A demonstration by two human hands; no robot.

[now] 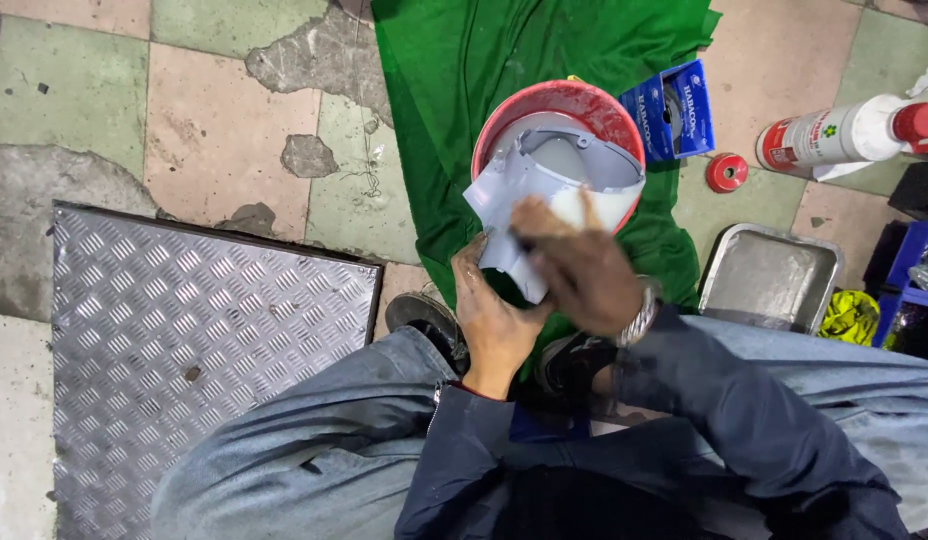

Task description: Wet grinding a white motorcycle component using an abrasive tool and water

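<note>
A grey curved plastic panel (pixel 544 170) rests over a red bucket (pixel 544 105) that stands on a green cloth (pixel 464 60). My left hand (pixel 494 320) grips the panel's lower edge from below. My right hand (pixel 574 265), blurred and with a metal watch at the wrist, presses on the panel's lower face; whether it holds something small is hidden. Both arms wear dark blue sleeves, and my knees in grey trousers frame the hands.
A blue box (pixel 674 110) and a small red cap (pixel 726 172) lie right of the bucket. A white bottle with a red cap (pixel 844 135) lies on its side. A metal tray (pixel 769 275) sits at right, a checker-plate cover (pixel 204 330) at left.
</note>
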